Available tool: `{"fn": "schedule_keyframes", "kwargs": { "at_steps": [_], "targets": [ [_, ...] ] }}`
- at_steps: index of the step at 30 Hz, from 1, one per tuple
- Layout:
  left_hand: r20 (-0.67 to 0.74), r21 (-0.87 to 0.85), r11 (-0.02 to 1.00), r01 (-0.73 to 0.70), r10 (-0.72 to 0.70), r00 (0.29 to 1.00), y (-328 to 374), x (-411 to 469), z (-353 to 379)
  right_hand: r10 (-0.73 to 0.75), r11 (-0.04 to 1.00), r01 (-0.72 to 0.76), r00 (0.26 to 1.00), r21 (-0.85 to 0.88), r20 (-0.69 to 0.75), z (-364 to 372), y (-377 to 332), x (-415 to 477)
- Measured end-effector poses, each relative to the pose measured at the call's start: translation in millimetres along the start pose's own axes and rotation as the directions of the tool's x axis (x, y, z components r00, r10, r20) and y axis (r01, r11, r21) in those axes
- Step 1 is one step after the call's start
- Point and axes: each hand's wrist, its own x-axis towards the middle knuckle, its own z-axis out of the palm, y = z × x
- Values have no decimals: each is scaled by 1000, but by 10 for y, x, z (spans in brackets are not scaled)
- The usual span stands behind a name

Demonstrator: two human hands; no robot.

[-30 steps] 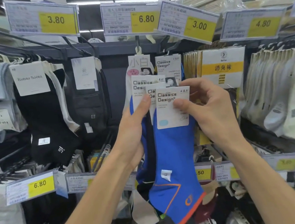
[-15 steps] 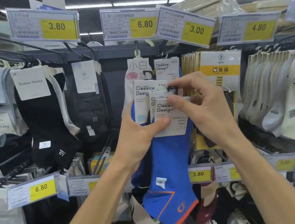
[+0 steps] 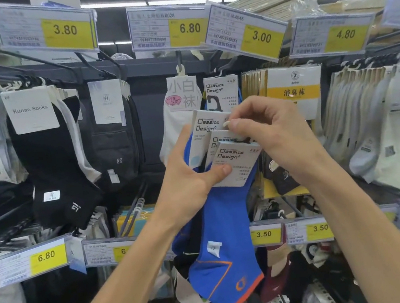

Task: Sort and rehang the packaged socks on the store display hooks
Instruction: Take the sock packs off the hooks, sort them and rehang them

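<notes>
My left hand (image 3: 192,178) grips a fanned stack of three blue sock packs (image 3: 223,250) with white "Classics Design" cards (image 3: 236,161), thumb pressed on the front card. My right hand (image 3: 274,135) pinches the small white hanger tab (image 3: 226,125) at the top of the cards. The front blue sock has orange trim and hangs down in the middle of the view. Behind them, one more "Classics Design" pack (image 3: 221,91) hangs on a display hook (image 3: 221,71) under the 3.00 price tag (image 3: 246,31).
A white sock pack (image 3: 181,102) hangs just left of that hook under the 6.80 tag (image 3: 169,29). Yellow-labelled packs (image 3: 293,92) hang to the right, black Kunao socks (image 3: 48,157) to the left. Lower hooks and price rails (image 3: 267,233) run below my hands.
My right hand shifted from the front card's edge up to the hanger tab at the top. My left thumb slid down onto the front card, and the stack sank slightly.
</notes>
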Motion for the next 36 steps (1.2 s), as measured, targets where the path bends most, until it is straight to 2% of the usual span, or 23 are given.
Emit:
{"fn": "schedule_keyframes", "kwargs": {
  "at_steps": [4,8,12,17,25,27,30,33,36],
  "targets": [
    [-13,6,1000,-5,5,1000,-18,3,-25,4,998,-6,1000,-69,-29,-47,39,13],
    [-40,-15,1000,2,-2,999,-33,7,-44,-79,977,72,997,-203,-23,-111,10,64],
    [-66,-20,999,-25,24,998,-40,21,-31,-104,981,106,994,-163,18,-123,5,95],
    [-106,-25,998,-65,62,992,-16,29,7,-26,1000,26,999,-1,38,-154,65,89],
    [-166,-42,996,-79,71,984,-19,46,32,42,999,-41,998,-26,43,-102,194,197],
    [-224,-57,994,-90,75,972,-15,57,34,85,996,-85,996,18,-27,-56,261,250],
    [-300,-76,991,-106,79,951,1,72,-2,152,987,-133,959,92,-239,-35,325,420],
    [-309,-98,989,-113,78,948,8,65,-41,87,995,-98,903,-4,-420,-12,329,639],
    [-285,-90,992,-90,61,957,-1,48,-56,5,986,-85,875,-145,-484,71,328,844]
  ]
}}
